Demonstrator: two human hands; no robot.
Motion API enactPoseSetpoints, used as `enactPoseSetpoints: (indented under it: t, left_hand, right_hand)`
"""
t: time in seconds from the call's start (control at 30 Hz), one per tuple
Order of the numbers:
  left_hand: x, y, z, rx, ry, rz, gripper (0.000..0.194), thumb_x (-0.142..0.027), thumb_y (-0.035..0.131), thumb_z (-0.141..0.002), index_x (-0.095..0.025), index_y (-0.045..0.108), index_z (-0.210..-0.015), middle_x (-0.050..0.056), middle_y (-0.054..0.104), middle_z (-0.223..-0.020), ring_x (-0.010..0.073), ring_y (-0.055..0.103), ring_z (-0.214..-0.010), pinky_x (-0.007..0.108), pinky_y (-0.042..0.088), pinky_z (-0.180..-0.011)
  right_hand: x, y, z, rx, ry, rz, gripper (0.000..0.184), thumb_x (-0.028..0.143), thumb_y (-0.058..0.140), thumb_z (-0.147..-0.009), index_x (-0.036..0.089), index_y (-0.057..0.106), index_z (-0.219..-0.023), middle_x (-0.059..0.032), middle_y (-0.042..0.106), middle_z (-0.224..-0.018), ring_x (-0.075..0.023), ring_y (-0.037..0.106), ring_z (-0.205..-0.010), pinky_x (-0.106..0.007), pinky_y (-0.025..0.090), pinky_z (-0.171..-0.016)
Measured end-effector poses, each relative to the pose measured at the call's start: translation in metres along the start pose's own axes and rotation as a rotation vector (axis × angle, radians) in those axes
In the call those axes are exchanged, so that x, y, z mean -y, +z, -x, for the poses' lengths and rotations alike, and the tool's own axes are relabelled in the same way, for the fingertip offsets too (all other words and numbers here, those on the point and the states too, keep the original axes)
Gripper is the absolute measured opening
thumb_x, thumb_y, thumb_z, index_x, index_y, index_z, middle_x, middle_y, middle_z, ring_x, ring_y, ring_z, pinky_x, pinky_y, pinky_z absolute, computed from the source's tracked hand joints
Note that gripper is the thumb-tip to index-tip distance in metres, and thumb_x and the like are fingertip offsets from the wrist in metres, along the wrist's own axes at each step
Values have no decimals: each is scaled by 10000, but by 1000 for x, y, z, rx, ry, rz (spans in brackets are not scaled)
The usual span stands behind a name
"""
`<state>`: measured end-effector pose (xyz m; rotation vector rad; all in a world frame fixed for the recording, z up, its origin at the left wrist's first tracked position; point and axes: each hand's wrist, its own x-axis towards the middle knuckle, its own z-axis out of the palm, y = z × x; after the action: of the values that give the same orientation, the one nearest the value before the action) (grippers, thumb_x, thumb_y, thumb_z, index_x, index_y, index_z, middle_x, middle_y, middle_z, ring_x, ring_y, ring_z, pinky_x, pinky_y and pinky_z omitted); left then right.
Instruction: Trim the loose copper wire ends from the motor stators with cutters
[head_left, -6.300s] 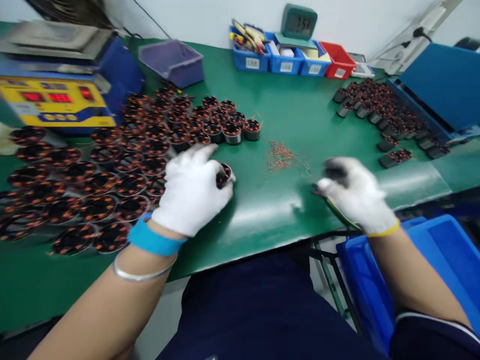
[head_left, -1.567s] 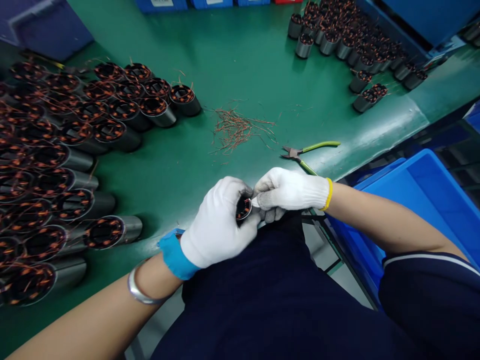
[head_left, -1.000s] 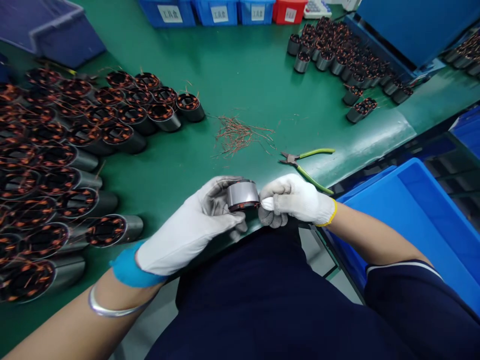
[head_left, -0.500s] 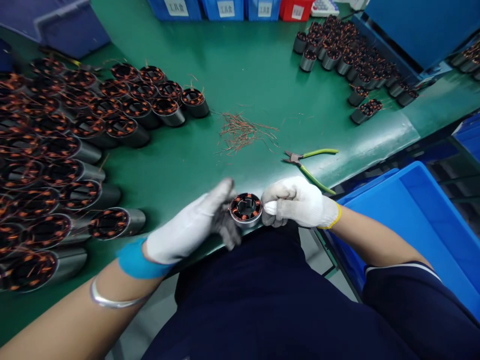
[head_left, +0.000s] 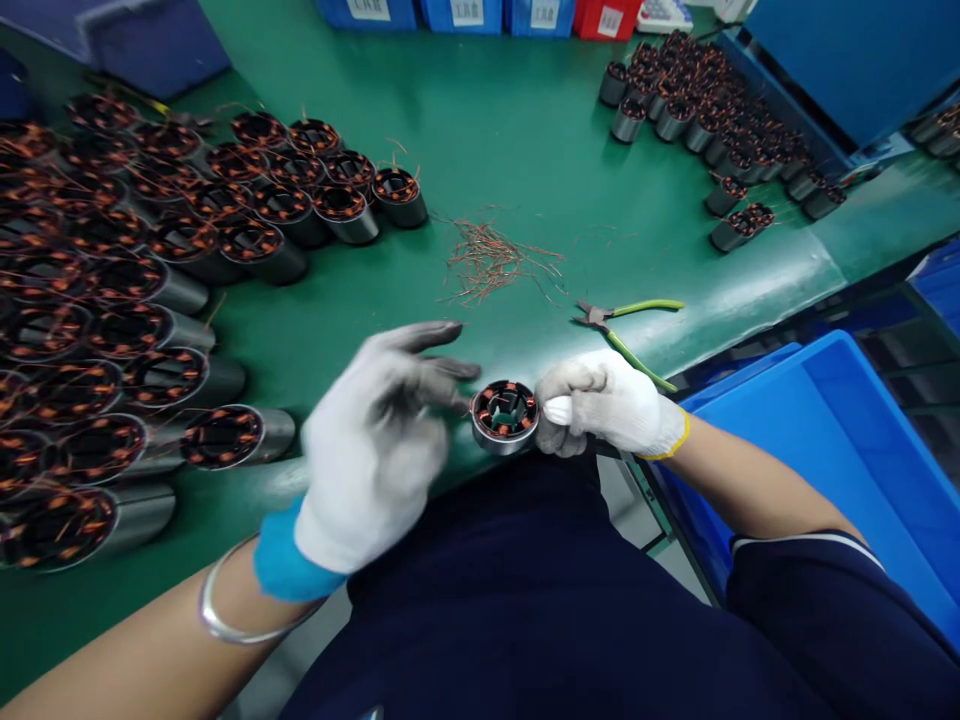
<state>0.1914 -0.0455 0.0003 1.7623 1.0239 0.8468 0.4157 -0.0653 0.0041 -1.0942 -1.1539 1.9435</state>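
Observation:
A motor stator (head_left: 505, 446), a short grey metal ring with copper windings around a black core, is at the bench's front edge, its open top facing up. My right hand (head_left: 581, 405), in a white glove with grey fingers, is closed against the stator's right side; its fingertips are partly hidden. My left hand (head_left: 375, 425), gloved likewise, is left of the stator with its fingers spread and slightly blurred. Its fingertips come near the stator's left rim, and I cannot tell whether they touch. Beyond the right hand lie diagonal cutters (head_left: 600, 316) with green handles, jaws apart.
Cut copper wire pieces (head_left: 495, 262) lie mid-bench. Many wound stators (head_left: 259, 240) crowd the left, with smaller ones (head_left: 697, 120) at back right. Blue boxes (head_left: 461, 14) and a red box (head_left: 606, 20) line the back. A blue bin (head_left: 832, 440) stands right of the bench.
My left hand has drawn back leftward from the stator's side and turned, its fingers now spread. The right hand stays at the stator's right side. The view has shifted slightly.

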Motion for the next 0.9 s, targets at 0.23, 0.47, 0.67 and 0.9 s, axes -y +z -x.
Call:
enactPoseSetpoints:
  t: [0.23, 0.47, 0.67, 0.9]
  left_hand:
    - [-7, -1, -14, 332, -330, 483, 249, -400, 753, -746, -212, 671, -887, 79, 731, -946, 235, 718, -758, 323, 608, -573]
    - [-6, 3, -13, 307, -146, 360, 246, -389, 650, -824, -222, 664, -1004, 87, 701, -1117, 282, 701, -955, 435, 613, -790]
    - [11, 19, -9, -26, 412, -281, 395, -203, 721, -704, -182, 605, -1081, 105, 703, -1118, 254, 677, -1033, 378, 549, -919]
    - [-5, 12, -11, 85, -104, -238, 423, -356, 750, -662, -173, 636, -1027, 48, 726, -957, 220, 697, -828, 330, 572, -779]
  right_hand:
    - [-4, -3, -3, -30, -4, 21, 264, 381, 703, -756, 134, 610, -747, 1, 653, -623, -67, 573, -461, -150, 463, -420]
    - [0, -3, 0, 38, -48, 184, 216, 321, 649, -815, 123, 625, -732, 3, 628, -624, -58, 570, -504, -143, 461, -464]
    - [-8, 1, -8, -9, 24, 11, 202, 337, 647, -761, 151, 571, -745, 7, 633, -624, -72, 555, -455, -157, 429, -401]
    - [-3, -12, -6, -106, -373, 702, 419, 538, 601, -806, 138, 614, -933, -63, 679, -813, -140, 635, -677, -280, 536, -635]
